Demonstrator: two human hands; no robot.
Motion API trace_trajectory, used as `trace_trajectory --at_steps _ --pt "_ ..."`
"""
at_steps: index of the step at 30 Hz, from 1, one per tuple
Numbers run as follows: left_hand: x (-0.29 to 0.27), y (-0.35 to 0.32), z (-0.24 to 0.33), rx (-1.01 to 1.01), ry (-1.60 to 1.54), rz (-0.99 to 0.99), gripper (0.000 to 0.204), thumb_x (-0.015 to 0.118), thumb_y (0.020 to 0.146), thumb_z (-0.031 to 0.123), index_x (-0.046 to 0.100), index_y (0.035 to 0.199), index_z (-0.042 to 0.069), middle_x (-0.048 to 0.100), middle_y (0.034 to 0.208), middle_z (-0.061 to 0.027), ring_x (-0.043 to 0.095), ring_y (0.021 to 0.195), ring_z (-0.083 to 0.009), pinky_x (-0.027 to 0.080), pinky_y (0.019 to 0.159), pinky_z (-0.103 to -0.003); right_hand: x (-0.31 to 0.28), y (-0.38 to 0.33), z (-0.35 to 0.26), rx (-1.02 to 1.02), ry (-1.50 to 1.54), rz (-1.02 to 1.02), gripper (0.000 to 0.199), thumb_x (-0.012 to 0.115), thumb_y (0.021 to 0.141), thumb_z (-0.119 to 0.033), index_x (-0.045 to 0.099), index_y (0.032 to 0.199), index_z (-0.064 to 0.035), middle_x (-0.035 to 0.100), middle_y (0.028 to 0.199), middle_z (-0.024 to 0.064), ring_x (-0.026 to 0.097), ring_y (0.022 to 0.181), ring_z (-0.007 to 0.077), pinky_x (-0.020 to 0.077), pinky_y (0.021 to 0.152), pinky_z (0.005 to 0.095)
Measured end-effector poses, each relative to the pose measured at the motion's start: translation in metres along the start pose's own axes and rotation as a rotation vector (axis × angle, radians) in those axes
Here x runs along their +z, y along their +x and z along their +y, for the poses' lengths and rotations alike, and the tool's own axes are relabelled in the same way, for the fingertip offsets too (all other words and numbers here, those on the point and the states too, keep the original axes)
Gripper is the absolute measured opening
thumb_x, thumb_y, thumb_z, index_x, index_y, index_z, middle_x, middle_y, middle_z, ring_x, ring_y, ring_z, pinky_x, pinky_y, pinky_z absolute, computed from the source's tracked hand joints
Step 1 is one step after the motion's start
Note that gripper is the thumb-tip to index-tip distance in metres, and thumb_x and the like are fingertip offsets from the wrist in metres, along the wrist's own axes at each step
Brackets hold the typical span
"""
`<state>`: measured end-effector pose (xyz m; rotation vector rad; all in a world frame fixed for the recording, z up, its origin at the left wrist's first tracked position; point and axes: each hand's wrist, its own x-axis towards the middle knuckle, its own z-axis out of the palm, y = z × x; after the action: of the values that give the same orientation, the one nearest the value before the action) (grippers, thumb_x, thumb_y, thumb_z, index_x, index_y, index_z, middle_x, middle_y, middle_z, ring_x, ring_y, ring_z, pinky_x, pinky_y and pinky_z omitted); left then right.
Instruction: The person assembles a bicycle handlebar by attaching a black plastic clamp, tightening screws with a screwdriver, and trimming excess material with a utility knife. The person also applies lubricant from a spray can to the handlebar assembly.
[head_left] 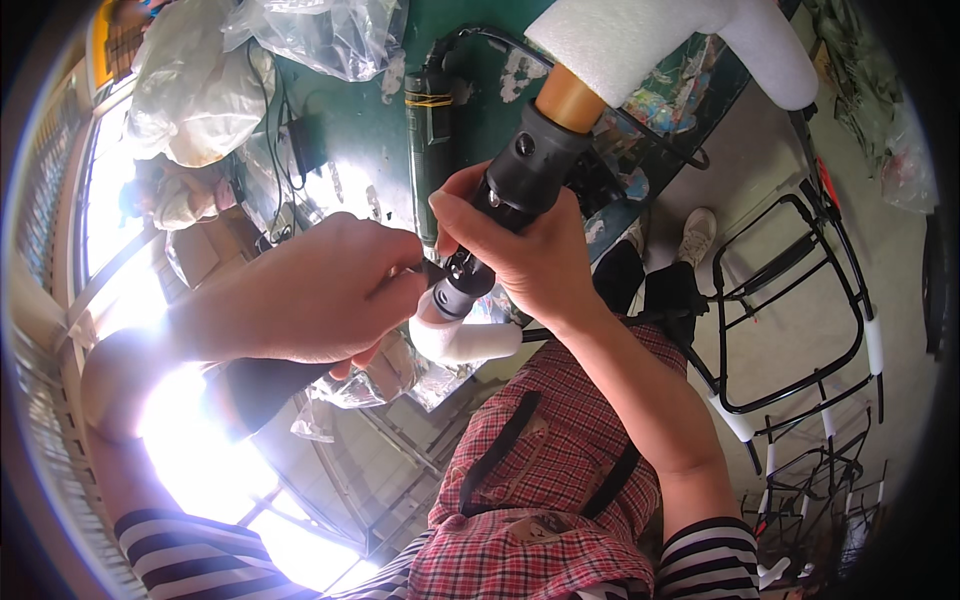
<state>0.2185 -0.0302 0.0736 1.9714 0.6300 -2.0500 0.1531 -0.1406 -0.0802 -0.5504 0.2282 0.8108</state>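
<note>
While the right hand (540, 245) grips a black cylindrical tube joint (537, 160), the left hand (310, 290) pinches a small dark piece (433, 271), its kind unclear, against the joint's lower part. Beyond the right hand, an orange-brown tube (570, 98) runs from the joint into thick white foam wrapping (630, 50). Farther out, between both hands, a dark green cylindrical tool (430, 135) lies on the worn green tabletop (350, 130).

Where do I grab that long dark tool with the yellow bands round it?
Probably round the middle of the dark tool, just below the yellow bands, where it's long and straight. Come from your left, because the black tube crowds its right.
</note>
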Motion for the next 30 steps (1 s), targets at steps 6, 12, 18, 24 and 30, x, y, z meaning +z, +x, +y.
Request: trace_trajectory --at_steps 6,12,18,24,30 --pt "0.000 0.000 -0.003 0.003 0.005 0.005 0.024 0.044 0.098 0.016 0.056 0.086 -0.001 0.061 0.053 -0.0053 0.061 0.043 -0.0142 0.049 0.045 -0.028 0.001 -0.001 0.000 0.001 0.019 0.001 0.015 0.073 0.085 -0.014 0.067 0.090 -0.0008 0.068 0.072 0.0046 0.066 0.067 0.0093 0.0526 0.065 0.0252" --pt "-0.001 0.001 -0.007 0.029 -0.029 -0.006 0.024 0.045 0.097 0.016 0.056 0.084 -0.001 0.061 0.052 -0.0053 0.061 0.043 -0.0141 0.049 0.045 -0.028 0.001 0.000 -0.003 0.016 0.014 0.000 0.016 0.073 0.085 -0.013 0.067 0.091 0.0001 0.068 0.072 0.0047 0.065 0.067 0.0093 0.0526 0.066 0.0251" --pt "0.002 -0.004 -0.003 -0.025 -0.114 -0.044 0.024 0.045 0.097 0.017 0.056 0.084 0.000 0.062 0.053 -0.0042 0.062 0.044 -0.0128 0.049 0.046 -0.027 0.002 -0.001 -0.002 0.019 0.029 0.013 0.017 0.074 0.085 -0.013 0.067 0.091 0.0006 0.068 0.073 0.0044 0.066 0.068 0.0096 0.0527 0.065 0.0245" --pt "0.006 -0.008 0.002 0.028 -0.096 -0.054 0.024 0.045 0.098 0.017 0.057 0.085 0.001 0.061 0.052 -0.0022 0.063 0.046 -0.0119 0.050 0.047 -0.025 0.002 0.000 -0.002 0.019 0.035 0.014 0.017 0.074 0.085 -0.014 0.067 0.091 0.0005 0.068 0.073 0.0040 0.067 0.069 0.0099 0.0529 0.065 0.0243" --pt "0.022 -0.007 -0.002 0.205 0.054 0.150 0.024 0.047 0.098 0.018 0.057 0.085 0.001 0.063 0.055 -0.0028 0.064 0.047 -0.0122 0.050 0.047 -0.025 0.000 0.001 0.001 -0.004 0.002 -0.009 0.018 0.074 0.086 -0.016 0.067 0.091 -0.0004 0.069 0.073 0.0042 0.068 0.069 0.0097 0.0531 0.065 0.0247"
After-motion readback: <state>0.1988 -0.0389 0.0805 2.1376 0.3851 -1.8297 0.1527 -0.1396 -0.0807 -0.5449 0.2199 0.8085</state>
